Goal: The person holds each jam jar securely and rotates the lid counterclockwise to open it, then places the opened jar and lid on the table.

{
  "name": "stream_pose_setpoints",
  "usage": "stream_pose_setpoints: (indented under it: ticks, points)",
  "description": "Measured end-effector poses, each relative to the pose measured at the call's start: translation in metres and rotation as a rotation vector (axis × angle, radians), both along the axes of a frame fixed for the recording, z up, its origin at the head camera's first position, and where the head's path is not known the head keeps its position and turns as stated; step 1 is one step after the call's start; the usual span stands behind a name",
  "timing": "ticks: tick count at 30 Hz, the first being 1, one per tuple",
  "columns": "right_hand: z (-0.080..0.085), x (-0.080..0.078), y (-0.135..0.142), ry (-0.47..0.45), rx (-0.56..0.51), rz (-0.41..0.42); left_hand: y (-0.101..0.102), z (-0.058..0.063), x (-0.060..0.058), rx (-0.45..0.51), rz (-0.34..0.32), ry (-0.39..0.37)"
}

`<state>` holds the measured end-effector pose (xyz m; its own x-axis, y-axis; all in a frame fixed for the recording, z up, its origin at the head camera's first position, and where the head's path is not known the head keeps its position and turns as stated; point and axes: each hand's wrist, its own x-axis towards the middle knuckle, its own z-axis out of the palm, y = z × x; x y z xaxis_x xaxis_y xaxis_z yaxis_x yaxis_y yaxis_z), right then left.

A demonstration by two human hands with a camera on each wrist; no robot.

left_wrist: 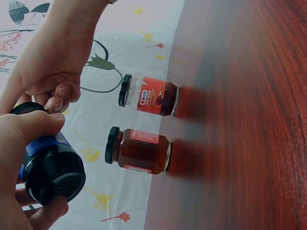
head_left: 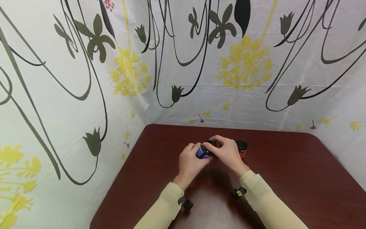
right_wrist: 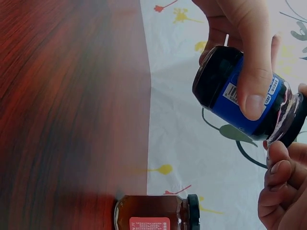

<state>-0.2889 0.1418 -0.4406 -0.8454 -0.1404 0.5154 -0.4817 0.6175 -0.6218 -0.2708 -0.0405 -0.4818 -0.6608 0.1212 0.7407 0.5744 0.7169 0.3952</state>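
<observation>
My left hand (head_left: 190,162) grips a dark glass jar with a blue label (head_left: 203,153), which is tilted above the table. In the right wrist view the left thumb lies along the blue label. My right hand (head_left: 227,155) holds the jar's black lid (right_wrist: 295,122) with curled fingers. Between lid and jar body shows a glassy, crinkled neck; I cannot tell whether the lid is loose. In the left wrist view two other jars stand on the table beside the hands: a half-full jar with a red label (left_wrist: 152,96) and an amber-brown jar (left_wrist: 144,152), both with black lids.
The dark red wooden table (head_left: 286,165) has rounded far corners. Behind it and along the left hangs a white cloth with plant prints (head_left: 183,73). A small black camera is strapped to each wrist, over pale sleeves (head_left: 168,203).
</observation>
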Motion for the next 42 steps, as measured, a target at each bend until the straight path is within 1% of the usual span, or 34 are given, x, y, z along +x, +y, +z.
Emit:
stream_pose_setpoints:
  ticks: [13,18,25,32,42]
  points:
    - [-0.004,0.000,0.001,-0.001,0.022,0.029,-0.001,-0.002,0.001,-0.002,0.004,0.020]
    - [-0.004,0.001,0.001,-0.006,0.016,0.045,-0.002,-0.001,0.001,-0.007,0.009,0.010]
    - [-0.005,0.003,0.001,0.000,0.028,0.084,-0.004,-0.001,0.002,-0.010,0.016,-0.027]
    - [-0.008,0.004,0.004,-0.029,0.040,0.118,-0.004,-0.002,0.002,-0.018,0.032,0.013]
    - [-0.010,0.003,0.011,-0.037,0.060,0.212,-0.007,-0.003,-0.001,-0.006,0.028,0.004]
